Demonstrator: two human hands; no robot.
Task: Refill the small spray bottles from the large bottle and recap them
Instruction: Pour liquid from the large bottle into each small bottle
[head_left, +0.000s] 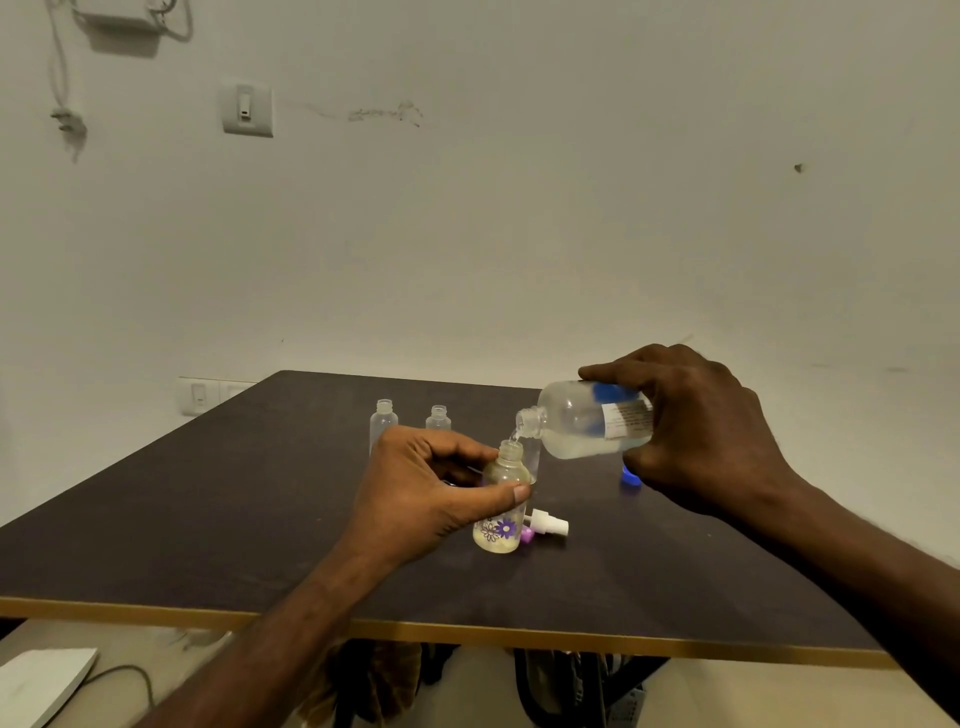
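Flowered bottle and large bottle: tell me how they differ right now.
The flowered bottle stands upright on the table, gripped by the left hand; the large bottle is tipped nearly sideways in the air, gripped by the right hand. The flowered bottle is smaller, with purple flowers; the large bottle carries a blue and white label. Both are clear and uncapped.

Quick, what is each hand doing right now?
Left hand: grips the flowered small bottle.
Right hand: grips the large bottle, tilted, pouring.
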